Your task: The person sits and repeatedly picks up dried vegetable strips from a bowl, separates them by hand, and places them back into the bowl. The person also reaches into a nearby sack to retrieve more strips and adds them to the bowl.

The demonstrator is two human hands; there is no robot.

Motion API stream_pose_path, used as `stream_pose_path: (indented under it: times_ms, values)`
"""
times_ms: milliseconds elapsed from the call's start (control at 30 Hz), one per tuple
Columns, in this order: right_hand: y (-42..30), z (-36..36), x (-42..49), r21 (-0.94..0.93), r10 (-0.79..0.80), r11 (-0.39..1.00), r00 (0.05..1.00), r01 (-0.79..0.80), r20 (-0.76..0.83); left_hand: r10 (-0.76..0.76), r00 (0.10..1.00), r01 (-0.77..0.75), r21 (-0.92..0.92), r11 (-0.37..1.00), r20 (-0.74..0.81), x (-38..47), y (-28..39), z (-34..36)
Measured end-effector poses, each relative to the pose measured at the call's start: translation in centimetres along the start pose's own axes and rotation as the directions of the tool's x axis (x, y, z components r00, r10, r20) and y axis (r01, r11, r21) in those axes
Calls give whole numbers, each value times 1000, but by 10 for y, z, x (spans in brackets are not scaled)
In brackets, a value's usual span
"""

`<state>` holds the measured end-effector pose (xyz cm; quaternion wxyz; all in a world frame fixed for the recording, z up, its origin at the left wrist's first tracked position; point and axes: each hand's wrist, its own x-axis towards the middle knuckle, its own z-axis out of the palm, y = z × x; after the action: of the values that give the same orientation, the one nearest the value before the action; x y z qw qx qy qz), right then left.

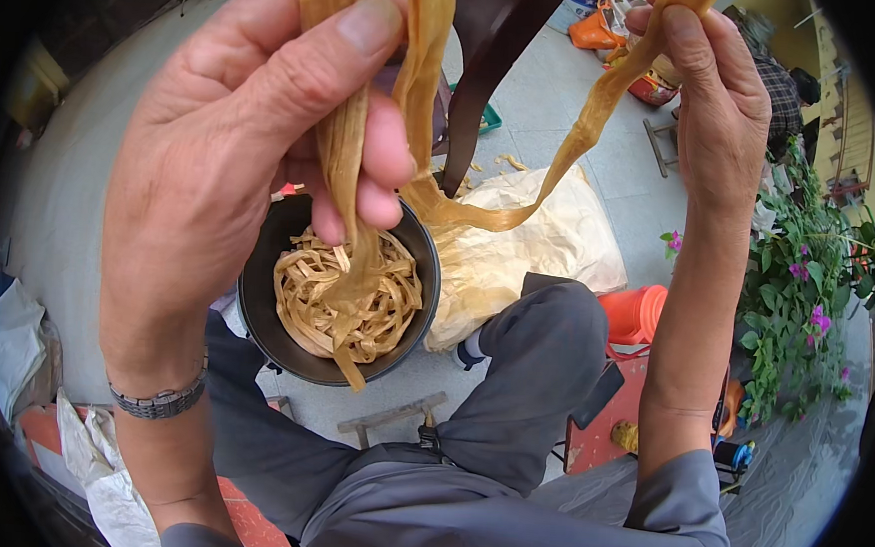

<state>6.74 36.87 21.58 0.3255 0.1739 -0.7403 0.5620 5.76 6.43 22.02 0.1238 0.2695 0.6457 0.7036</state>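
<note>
My left hand [221,132], a metal-banded watch at its wrist, pinches a flat tan fibrous strip [343,136] between thumb and fingers. The strip's lower end hangs over a round black pot [430,296] holding a tangled heap of similar strips [399,294]. Up at the right, my right hand [718,103] grips another length of tan strip [585,128] by thumb and fingers. That length sags in a loop between the hands and rises beside my left fingers; its upper end leaves the picture. Behind the loop hangs a dark brown, glossy band [487,73].
A crumpled cream-coloured sheet or sack [560,228] lies on the tiled floor beyond my knee. An orange bucket [630,315] stands beside the knee, near a red surface [601,423]. Flowering plants [790,280] grow at the right. Another person [775,95] is at the upper right.
</note>
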Motion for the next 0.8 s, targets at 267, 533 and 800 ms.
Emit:
stream_pose_path:
  times_ms: [267,533,800]
  values:
    - [6,-2,4,-3,-16,1000,998,16,-61,150,962,-153,-5,988,230,66,-15,28]
    - [37,25,-22,-119,-60,990,994,71,92,-613,718,558,254,790,330,11,-134,16]
    - [78,109,-60,-181,-362,868,838,463,408,-518,772,635,-464,618,368,-7,-170,-18]
